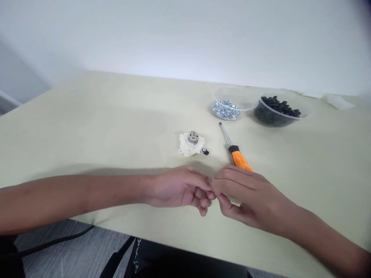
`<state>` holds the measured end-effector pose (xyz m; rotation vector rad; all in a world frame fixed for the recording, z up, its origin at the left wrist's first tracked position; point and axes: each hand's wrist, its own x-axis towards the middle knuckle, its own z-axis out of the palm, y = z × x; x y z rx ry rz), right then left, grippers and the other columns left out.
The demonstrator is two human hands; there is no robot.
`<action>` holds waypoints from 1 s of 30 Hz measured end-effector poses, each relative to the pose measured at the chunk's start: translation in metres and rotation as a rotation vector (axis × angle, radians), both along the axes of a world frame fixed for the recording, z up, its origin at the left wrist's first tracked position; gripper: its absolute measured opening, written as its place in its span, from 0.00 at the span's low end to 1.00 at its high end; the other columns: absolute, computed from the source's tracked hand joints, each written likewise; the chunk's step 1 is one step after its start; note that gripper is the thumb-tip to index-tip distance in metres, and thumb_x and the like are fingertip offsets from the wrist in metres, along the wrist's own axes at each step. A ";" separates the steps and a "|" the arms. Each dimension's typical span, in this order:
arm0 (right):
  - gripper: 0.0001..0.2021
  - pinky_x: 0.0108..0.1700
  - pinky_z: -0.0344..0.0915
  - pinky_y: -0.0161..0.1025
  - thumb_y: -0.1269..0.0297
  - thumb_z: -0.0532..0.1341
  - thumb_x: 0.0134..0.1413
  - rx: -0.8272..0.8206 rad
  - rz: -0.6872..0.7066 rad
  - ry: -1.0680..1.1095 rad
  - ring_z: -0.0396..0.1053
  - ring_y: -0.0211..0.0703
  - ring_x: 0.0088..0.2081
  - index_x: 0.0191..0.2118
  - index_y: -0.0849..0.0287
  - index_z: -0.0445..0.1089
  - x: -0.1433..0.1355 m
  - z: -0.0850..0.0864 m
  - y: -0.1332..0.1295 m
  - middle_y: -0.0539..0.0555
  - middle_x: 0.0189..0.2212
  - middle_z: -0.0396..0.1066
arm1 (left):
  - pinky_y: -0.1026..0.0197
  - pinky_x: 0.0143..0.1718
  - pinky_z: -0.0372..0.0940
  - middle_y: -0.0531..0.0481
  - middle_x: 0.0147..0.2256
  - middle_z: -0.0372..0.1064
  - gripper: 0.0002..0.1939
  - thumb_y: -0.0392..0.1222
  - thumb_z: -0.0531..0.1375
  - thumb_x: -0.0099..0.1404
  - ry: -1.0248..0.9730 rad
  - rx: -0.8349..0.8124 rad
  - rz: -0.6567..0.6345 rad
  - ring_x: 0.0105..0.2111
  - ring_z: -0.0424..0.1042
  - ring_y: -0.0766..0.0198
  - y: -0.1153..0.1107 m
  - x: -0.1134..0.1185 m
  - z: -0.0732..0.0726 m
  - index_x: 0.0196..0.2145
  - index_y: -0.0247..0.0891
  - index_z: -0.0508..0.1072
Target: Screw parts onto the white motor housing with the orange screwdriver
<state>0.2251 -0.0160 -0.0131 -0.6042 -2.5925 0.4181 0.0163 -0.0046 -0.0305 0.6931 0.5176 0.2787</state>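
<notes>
My left hand (185,189) is palm up over the front part of the table, its fingers curled and thumb pressed towards the index finger. My right hand (246,193) meets it fingertip to fingertip, closed in a pinch. Whatever lies between the fingertips is hidden. Just beyond my hands a white plastic plate (185,148) lies on the table with a small silver motor (193,138) standing on it. A small black part (205,151) sits at its right corner. The orange-handled screwdriver (242,160) lies behind my right hand, tip pointing away, its handle end covered by the hand.
At the back right stand a clear tub of small silver pieces (226,110) and a clear tub of black parts (278,112). Some white translucent material (338,102) lies by the wall. A black cable (55,242) hangs below the table's front edge.
</notes>
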 end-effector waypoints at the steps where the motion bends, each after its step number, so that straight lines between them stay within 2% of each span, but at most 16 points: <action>1: 0.07 0.34 0.58 0.31 0.79 0.54 0.54 0.012 0.000 0.000 0.58 0.32 0.32 0.34 0.60 0.61 0.000 0.000 0.000 0.49 0.28 0.61 | 0.61 0.36 0.65 0.51 0.27 0.64 0.06 0.35 0.57 0.62 -0.001 0.000 -0.001 0.29 0.65 0.69 0.000 0.000 -0.001 0.29 0.32 0.71; 11: 0.06 0.35 0.59 0.32 0.77 0.53 0.55 0.085 0.011 0.002 0.58 0.32 0.31 0.34 0.59 0.60 -0.003 -0.001 0.000 0.49 0.27 0.60 | 0.62 0.36 0.64 0.52 0.27 0.64 0.05 0.35 0.57 0.61 -0.012 -0.008 -0.025 0.28 0.65 0.70 0.002 -0.001 -0.001 0.28 0.33 0.70; 22: 0.05 0.38 0.62 0.32 0.76 0.54 0.57 0.092 0.027 0.009 0.62 0.33 0.35 0.36 0.60 0.61 0.001 -0.006 0.002 0.50 0.30 0.64 | 0.61 0.35 0.63 0.51 0.27 0.63 0.08 0.36 0.53 0.64 -0.051 -0.049 -0.046 0.28 0.65 0.69 0.003 -0.001 -0.004 0.28 0.33 0.70; 30: 0.06 0.35 0.59 0.31 0.76 0.54 0.55 -0.062 -0.004 -0.058 0.60 0.33 0.33 0.36 0.59 0.64 0.003 0.001 -0.002 0.50 0.30 0.63 | 0.61 0.35 0.66 0.52 0.27 0.64 0.06 0.33 0.55 0.60 -0.029 -0.033 -0.104 0.26 0.65 0.70 0.007 0.000 0.000 0.28 0.32 0.72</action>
